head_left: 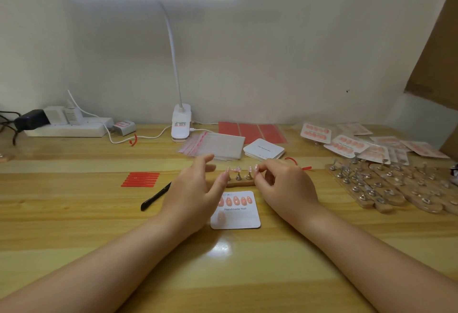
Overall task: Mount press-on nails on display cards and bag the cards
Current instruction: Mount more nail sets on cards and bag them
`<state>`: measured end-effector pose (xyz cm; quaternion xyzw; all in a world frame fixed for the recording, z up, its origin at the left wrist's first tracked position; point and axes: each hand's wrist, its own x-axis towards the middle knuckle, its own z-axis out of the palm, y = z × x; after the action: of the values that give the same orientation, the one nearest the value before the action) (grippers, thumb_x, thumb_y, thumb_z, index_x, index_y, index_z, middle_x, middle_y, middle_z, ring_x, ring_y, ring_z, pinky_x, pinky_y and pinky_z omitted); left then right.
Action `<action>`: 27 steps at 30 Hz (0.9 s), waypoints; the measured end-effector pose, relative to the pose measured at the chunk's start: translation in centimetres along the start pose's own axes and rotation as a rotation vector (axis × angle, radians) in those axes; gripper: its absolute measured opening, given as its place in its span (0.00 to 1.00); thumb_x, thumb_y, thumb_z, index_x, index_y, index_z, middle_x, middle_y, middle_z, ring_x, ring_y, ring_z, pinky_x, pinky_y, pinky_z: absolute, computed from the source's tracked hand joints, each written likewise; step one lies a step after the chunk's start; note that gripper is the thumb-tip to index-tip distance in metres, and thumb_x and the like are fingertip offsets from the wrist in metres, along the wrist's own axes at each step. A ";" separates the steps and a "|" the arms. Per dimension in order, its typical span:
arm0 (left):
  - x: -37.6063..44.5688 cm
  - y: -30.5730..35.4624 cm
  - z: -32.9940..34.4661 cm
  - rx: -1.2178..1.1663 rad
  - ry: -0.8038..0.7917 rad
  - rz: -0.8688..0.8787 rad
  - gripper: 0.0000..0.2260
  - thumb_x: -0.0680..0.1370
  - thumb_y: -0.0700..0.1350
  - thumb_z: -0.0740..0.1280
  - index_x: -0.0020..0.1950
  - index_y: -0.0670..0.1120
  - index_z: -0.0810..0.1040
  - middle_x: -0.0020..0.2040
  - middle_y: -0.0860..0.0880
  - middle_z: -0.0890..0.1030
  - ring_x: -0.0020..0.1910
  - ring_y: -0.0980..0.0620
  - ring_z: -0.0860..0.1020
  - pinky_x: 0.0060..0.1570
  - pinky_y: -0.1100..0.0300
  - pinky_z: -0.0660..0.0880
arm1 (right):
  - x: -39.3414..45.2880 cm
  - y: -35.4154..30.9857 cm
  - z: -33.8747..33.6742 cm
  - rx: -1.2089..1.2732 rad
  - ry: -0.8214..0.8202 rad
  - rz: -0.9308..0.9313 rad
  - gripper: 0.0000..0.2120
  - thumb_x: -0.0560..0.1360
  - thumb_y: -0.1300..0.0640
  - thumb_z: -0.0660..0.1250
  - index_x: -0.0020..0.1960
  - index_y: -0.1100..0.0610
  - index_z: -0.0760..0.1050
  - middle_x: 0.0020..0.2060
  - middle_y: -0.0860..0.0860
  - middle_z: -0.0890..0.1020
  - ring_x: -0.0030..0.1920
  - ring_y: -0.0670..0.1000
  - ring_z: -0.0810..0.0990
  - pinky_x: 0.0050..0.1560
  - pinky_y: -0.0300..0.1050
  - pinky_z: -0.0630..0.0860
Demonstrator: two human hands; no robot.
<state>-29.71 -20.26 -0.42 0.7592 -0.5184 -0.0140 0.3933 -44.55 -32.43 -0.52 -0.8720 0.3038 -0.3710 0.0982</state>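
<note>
Right hand (282,183) pinches a nail (256,168) on the wooden stand (241,182); left hand (195,188) loose-fingered at nine o'clock. Display card (238,216) at six, five nails mounted. Bagged cards (371,146) at two.

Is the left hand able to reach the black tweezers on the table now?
Probably yes. The left hand holds nothing, and the black tweezers lie just beside its wrist on bare table, with nothing between them.

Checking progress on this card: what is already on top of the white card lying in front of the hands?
The white card carries a top row of peach nails above the print "Handmade Nail", plus one nail at lower left. The left hand covers the row's left end, so its count is uncertain.
</note>
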 end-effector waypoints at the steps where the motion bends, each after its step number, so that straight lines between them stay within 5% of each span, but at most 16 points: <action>1: -0.2 0.2 0.0 -0.003 0.090 0.071 0.24 0.79 0.55 0.63 0.72 0.50 0.65 0.63 0.54 0.77 0.61 0.56 0.74 0.60 0.54 0.73 | -0.1 -0.2 0.0 0.058 0.009 -0.022 0.04 0.76 0.57 0.67 0.45 0.54 0.80 0.32 0.44 0.76 0.33 0.45 0.74 0.30 0.38 0.68; 5: -1.0 1.2 0.1 -0.083 0.212 0.326 0.20 0.76 0.47 0.69 0.67 0.46 0.72 0.57 0.53 0.80 0.46 0.70 0.75 0.49 0.62 0.72 | -0.7 -0.8 0.3 0.275 -0.006 -0.104 0.03 0.74 0.62 0.70 0.45 0.56 0.81 0.35 0.45 0.80 0.36 0.43 0.76 0.37 0.32 0.70; 8: -1.2 1.4 0.3 -0.106 0.163 0.363 0.23 0.73 0.46 0.73 0.67 0.46 0.72 0.56 0.53 0.81 0.57 0.57 0.78 0.58 0.56 0.73 | -1.0 -1.0 0.5 0.340 0.015 -0.159 0.05 0.73 0.64 0.72 0.46 0.56 0.84 0.36 0.45 0.82 0.36 0.40 0.75 0.40 0.29 0.68; 13: -1.0 1.2 0.1 -0.089 0.167 0.385 0.24 0.70 0.43 0.76 0.65 0.45 0.74 0.52 0.54 0.83 0.53 0.51 0.81 0.55 0.48 0.76 | -1.2 -1.1 0.6 0.372 0.026 -0.224 0.05 0.73 0.64 0.72 0.47 0.57 0.84 0.37 0.49 0.84 0.36 0.43 0.77 0.40 0.37 0.74; 19: -1.1 1.4 0.1 -0.119 0.198 0.398 0.23 0.71 0.42 0.75 0.64 0.48 0.73 0.49 0.53 0.84 0.50 0.54 0.82 0.52 0.58 0.76 | -1.2 -1.1 0.6 0.364 0.010 -0.249 0.04 0.72 0.64 0.74 0.47 0.59 0.84 0.36 0.46 0.82 0.36 0.39 0.76 0.41 0.32 0.72; 22: -1.1 1.6 -0.1 -0.161 0.195 0.376 0.22 0.73 0.44 0.72 0.64 0.53 0.70 0.49 0.56 0.83 0.51 0.59 0.80 0.50 0.64 0.74 | -1.2 -1.1 0.6 0.390 0.000 -0.255 0.04 0.73 0.63 0.73 0.48 0.60 0.84 0.38 0.49 0.84 0.37 0.44 0.81 0.41 0.38 0.76; 27: -1.1 1.5 -0.2 -0.189 0.187 0.374 0.20 0.75 0.46 0.67 0.66 0.48 0.71 0.47 0.56 0.83 0.51 0.60 0.80 0.50 0.69 0.74 | -1.1 -1.0 0.6 0.411 -0.004 -0.260 0.04 0.73 0.65 0.72 0.47 0.59 0.83 0.38 0.49 0.84 0.38 0.47 0.82 0.40 0.41 0.77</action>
<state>-31.27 -19.55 0.17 0.6077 -0.6078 0.0813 0.5046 -44.31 -30.98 -1.19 -0.8662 0.1070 -0.4328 0.2255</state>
